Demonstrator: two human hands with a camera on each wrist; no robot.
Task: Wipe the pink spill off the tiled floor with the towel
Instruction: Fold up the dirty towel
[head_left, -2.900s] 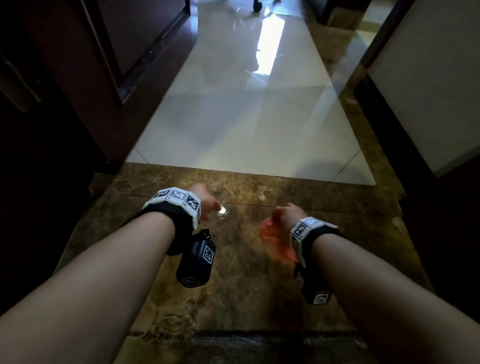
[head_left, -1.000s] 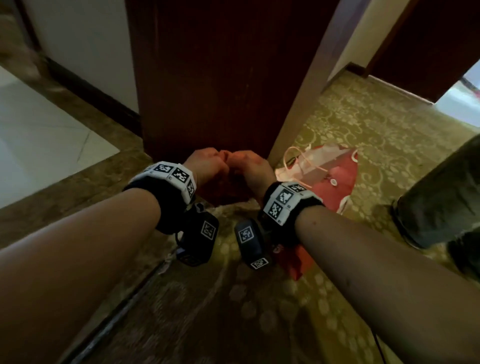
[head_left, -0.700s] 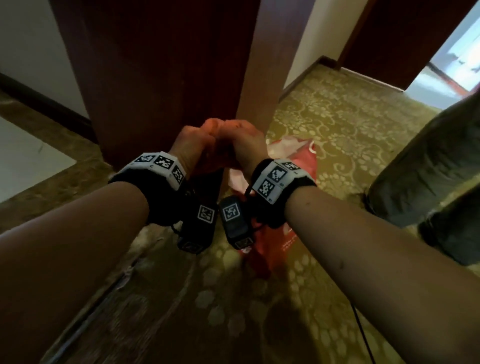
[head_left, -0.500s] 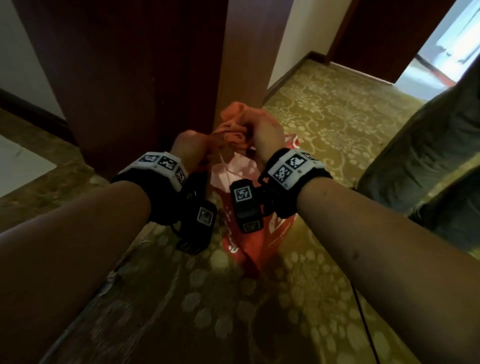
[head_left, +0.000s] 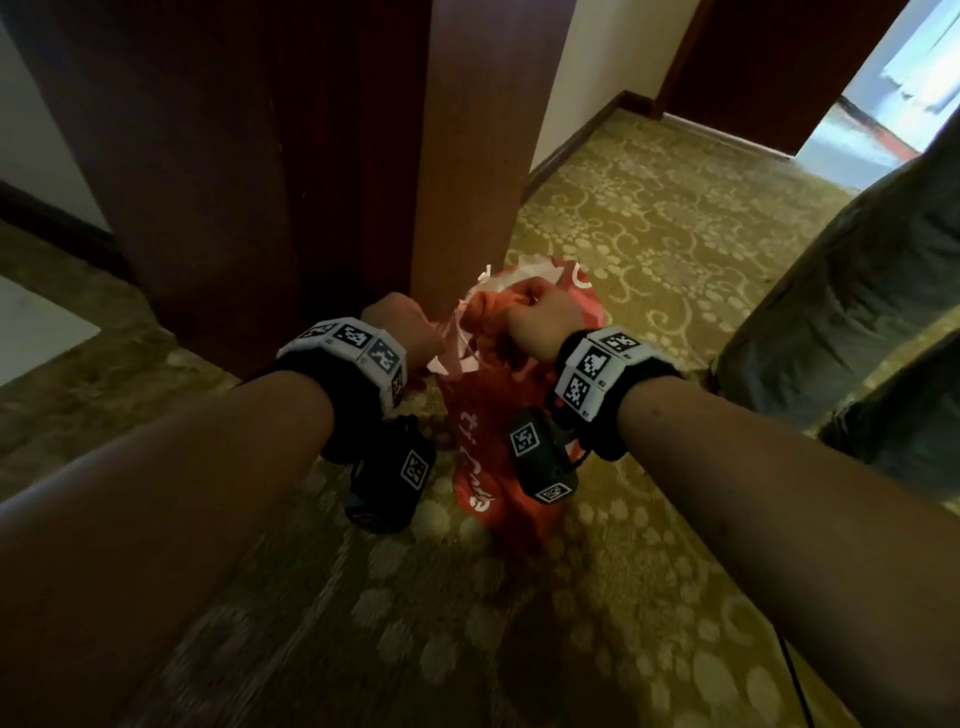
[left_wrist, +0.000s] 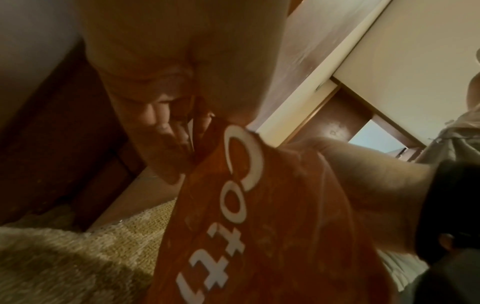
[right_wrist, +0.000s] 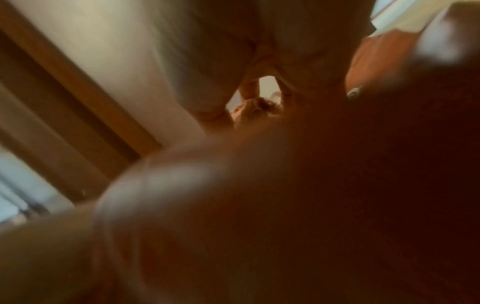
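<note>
The fingers of the right hand (head_left: 540, 322) are curled tight around a bunched orange towel (head_left: 485, 312), which is held at the mouth of a red plastic bag (head_left: 498, 447). The towel is crumpled into a wad, so no clear long axis or pointing direction can be made out; what shows of it bulges leftward out of the fist. The fingers of the left hand (head_left: 402, 325) are pinched on the bag's rim, as is seen from the left wrist, where the fingertips (left_wrist: 166, 131) are closed on the thin plastic edge. In the right wrist view everything is blurred and little can be told.

The bag hangs and sags from the two hands down toward the patterned carpet (head_left: 649, 234), its long axis roughly vertical, white lettering running down its side. Whether its bottom touches the carpet cannot be told.

Just behind the hands a dark wooden door frame (head_left: 467, 156) stands, close to the bag's far side. A grey-green cloth-covered shape (head_left: 857, 322) is seen at the right edge. Open carpet lies to the far right, toward a bright doorway (head_left: 883, 104). A pale tiled floor (head_left: 36, 332) is glimpsed at the far left, well apart from the towel.
</note>
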